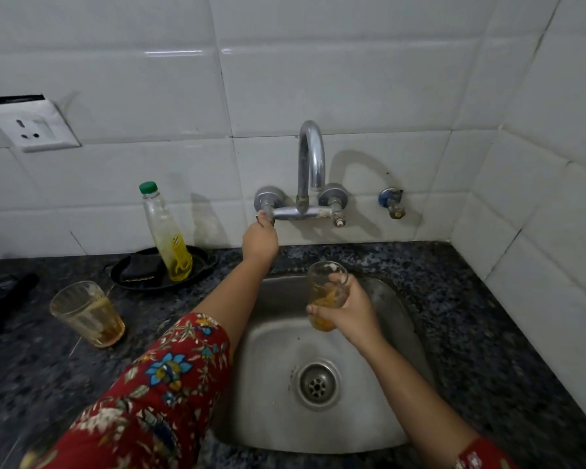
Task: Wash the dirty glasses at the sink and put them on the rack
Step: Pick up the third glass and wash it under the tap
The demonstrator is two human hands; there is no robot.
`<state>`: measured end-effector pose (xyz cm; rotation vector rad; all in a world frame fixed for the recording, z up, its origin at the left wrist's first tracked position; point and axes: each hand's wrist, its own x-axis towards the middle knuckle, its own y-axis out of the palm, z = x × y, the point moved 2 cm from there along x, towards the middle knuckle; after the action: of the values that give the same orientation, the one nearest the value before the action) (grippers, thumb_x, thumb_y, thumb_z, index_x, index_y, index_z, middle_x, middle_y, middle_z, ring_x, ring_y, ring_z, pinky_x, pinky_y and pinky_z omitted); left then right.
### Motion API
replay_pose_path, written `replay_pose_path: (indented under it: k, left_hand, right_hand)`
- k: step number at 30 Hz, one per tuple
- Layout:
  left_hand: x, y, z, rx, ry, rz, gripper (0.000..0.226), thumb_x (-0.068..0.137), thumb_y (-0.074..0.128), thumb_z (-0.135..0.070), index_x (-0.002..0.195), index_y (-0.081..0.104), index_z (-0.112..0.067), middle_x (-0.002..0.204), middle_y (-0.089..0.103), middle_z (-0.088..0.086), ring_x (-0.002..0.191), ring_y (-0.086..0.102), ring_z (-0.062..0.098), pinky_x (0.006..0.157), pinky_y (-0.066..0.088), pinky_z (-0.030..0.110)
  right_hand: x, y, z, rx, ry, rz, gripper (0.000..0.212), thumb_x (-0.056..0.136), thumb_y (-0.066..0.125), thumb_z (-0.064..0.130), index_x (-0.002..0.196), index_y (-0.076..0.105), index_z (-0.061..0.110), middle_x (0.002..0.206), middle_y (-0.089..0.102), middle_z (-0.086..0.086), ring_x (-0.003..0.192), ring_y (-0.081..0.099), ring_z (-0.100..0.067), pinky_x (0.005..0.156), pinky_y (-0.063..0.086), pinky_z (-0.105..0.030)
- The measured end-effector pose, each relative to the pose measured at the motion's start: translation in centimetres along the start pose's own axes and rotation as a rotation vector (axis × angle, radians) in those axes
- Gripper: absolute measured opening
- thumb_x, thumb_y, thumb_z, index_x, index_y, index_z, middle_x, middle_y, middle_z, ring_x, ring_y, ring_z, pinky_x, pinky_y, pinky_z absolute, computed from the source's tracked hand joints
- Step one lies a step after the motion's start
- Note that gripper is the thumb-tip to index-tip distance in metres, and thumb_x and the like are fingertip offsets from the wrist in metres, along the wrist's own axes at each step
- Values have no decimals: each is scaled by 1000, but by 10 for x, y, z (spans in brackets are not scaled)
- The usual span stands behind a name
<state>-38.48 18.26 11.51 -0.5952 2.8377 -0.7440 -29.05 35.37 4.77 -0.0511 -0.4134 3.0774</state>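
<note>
My right hand [347, 311] grips a dirty glass [329, 291] with orange residue, upright over the steel sink [278, 414], below the curved tap spout [311, 157]. My left hand [260, 239] reaches to the wall and its fingers curl round the left tap handle [264, 216]. No water runs from the spout. A second dirty glass [87, 313] with brownish liquid stands on the dark granite counter [481, 350] to the left of the sink.
A dish soap bottle [166, 231] with a green cap stands in a black dish [139, 286] holding a dark scrubber, left of the tap. A wall socket [31, 125] sits at upper left. A small side valve [391, 203] is right of the tap.
</note>
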Motion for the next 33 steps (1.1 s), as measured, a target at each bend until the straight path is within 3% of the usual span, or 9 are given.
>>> replay_pose_path:
  k: [5,8,13,17,20,26,28,31,33]
  left_hand:
    - [11,-3,10,-261,-93,60,52,103,23,-42,103,58,-3,98,61,19,92,60,32,85,52,40]
    - [-13,2,26,-328,-110,208,47,104,27,-37,141,41,-12,131,54,13,115,54,28,94,44,39]
    - [-68,16,88,-347,66,929,94,69,63,6,148,23,-27,142,47,1,124,51,17,96,50,35]
    - [-59,32,93,-358,128,748,85,55,82,-11,133,48,-14,115,66,3,102,66,15,82,56,33]
    - [-49,32,100,-327,135,687,56,56,73,-4,111,61,-5,94,69,7,82,64,19,70,53,32]
    - [-39,32,101,-59,336,716,75,45,78,-6,118,60,-17,117,67,8,109,63,21,95,51,32]
    - [-42,37,95,-15,321,649,71,53,81,1,119,59,-13,115,66,4,108,63,18,93,50,28]
    - [-53,45,87,-72,359,466,42,67,77,-1,102,60,-18,102,68,1,96,65,14,87,53,32]
    - [-57,43,85,-95,364,461,46,69,76,-1,108,59,-16,108,67,1,98,64,12,90,52,31]
  right_hand:
    - [2,6,0,22,14,0,63,54,91,19,103,51,31,100,64,9,96,63,-13,89,52,-34]
    - [4,8,3,54,0,11,68,56,90,16,111,51,25,106,64,6,100,62,-12,90,50,-30]
    - [12,10,5,142,-18,135,71,68,83,9,124,40,19,111,60,5,103,62,-13,92,50,-29]
    - [12,18,14,60,-25,288,67,89,64,23,141,22,26,137,41,6,123,45,-6,99,41,-19]
    - [10,7,15,-311,-305,268,71,94,54,34,150,10,32,151,17,7,139,19,-10,113,22,-31]
    - [25,-9,35,-1277,-1176,575,52,71,65,-3,117,63,22,122,65,3,117,58,-17,111,31,-54]
    - [30,0,43,-1445,-1015,616,35,77,63,-1,108,66,16,118,66,-4,112,61,-23,103,40,-47]
    - [31,22,34,-1287,-264,698,22,88,50,11,105,63,7,113,64,-14,96,60,-28,77,47,-34]
    - [32,26,36,-1239,-234,750,20,89,51,15,100,64,6,105,64,-14,87,60,-27,73,49,-35]
